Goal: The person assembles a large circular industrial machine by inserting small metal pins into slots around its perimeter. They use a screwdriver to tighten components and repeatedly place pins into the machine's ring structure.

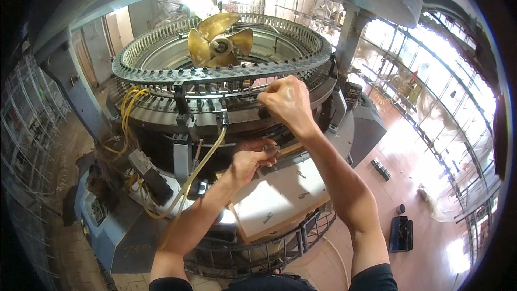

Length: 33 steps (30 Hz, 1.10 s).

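My right hand point(289, 102) is raised at the front of a large round knitting machine's ring point(215, 74). Its fingers are bent together in a pinch just below the ring's edge, and their tips hide whatever may be between them. Lower and to the left, my left hand point(250, 160) has its palm partly up. Between its thumb and fingers is a small dark metal piece point(273, 151), too small to identify. Below the hands lies a white-topped board point(280, 196) with a wooden edge, bearing several small metal parts point(304, 195).
A brass-coloured fan point(219, 43) stands inside the ring. A yellowish hose point(202, 164) hangs left of my left hand, and yellow cables point(128, 113) loop farther left. On the tiled floor at right are a black tray point(401, 234) and a dark metal block point(381, 169).
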Tool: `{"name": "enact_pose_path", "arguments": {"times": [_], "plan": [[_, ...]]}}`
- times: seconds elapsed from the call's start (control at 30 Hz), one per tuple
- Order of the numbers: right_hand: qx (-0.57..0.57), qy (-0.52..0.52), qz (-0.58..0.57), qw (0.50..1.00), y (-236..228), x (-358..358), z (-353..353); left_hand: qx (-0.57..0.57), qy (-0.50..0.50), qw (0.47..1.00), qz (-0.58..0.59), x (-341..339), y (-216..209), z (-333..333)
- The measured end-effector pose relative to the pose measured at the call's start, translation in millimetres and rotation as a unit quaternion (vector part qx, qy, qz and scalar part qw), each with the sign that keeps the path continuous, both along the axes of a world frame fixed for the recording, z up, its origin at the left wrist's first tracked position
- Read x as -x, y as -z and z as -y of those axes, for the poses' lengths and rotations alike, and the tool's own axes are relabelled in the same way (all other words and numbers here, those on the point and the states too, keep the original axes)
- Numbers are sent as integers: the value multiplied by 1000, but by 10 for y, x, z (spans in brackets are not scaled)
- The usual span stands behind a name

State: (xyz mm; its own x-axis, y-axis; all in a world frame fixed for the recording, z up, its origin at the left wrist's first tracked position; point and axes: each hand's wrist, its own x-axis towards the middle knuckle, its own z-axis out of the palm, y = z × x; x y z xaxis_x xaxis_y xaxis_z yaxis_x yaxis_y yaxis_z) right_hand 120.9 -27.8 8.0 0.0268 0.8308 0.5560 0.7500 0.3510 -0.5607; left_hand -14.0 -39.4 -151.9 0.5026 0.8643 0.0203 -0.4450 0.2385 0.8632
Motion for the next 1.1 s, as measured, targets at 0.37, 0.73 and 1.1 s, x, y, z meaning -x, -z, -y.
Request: {"name": "enact_pose_path", "arguments": {"times": [0.37, 0.73, 1.1], "plan": [[10, 64, 36, 997, 88, 193, -195, 18, 6, 1000, -10, -6, 38, -7], [52, 65, 159, 984, 86, 197, -304, -17, 9, 1000, -10, -10, 104, -49], [-51, -16, 255, 965, 344, 20, -558, -2, 10, 1000, -17, 6, 83, -49]]}}
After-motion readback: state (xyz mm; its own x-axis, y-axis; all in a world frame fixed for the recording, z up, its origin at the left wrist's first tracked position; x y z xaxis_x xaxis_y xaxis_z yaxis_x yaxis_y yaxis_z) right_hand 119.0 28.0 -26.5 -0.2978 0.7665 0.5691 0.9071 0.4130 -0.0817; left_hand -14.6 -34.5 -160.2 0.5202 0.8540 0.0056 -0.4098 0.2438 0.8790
